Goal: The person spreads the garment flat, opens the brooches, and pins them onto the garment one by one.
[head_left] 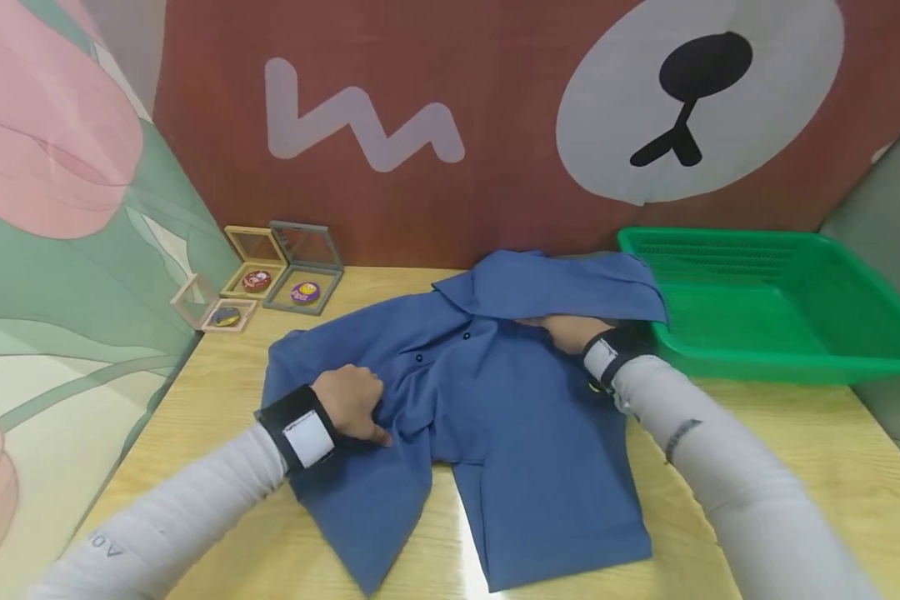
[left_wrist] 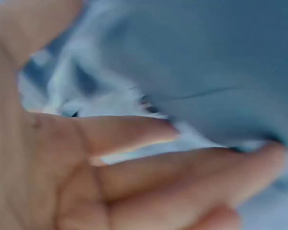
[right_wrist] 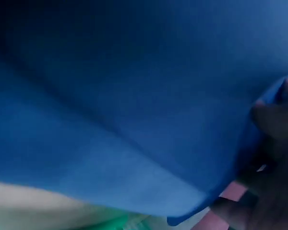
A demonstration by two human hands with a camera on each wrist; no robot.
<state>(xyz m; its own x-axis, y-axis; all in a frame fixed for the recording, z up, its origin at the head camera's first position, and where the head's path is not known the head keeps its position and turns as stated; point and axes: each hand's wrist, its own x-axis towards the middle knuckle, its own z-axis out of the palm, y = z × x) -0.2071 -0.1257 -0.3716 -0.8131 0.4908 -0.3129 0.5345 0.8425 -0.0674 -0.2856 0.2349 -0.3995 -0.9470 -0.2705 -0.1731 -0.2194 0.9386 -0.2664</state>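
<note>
A blue button-up shirt [head_left: 547,450] lies spread and rumpled on the table, two dark buttons showing near its middle. Over its left part is my left hand [head_left: 351,402], thumb stretched out; in the left wrist view its long fingers [left_wrist: 182,179] reach fairly straight with their tips at the cloth. My right hand [head_left: 566,332] is at the upper right of the shirt, its fingertips hidden under a folded-over flap [head_left: 570,287]. Seen from the right wrist, its fingers [right_wrist: 273,120] are bent round the edge of the blue cloth and grip it.
A green plastic basket [head_left: 757,367] stands at the right back, with the flap's end overlapping its near left corner. At the left back are several small open frame cases with round badges [head_left: 305,292]. A brown printed backdrop [head_left: 495,208] rises behind the wooden table [head_left: 195,417].
</note>
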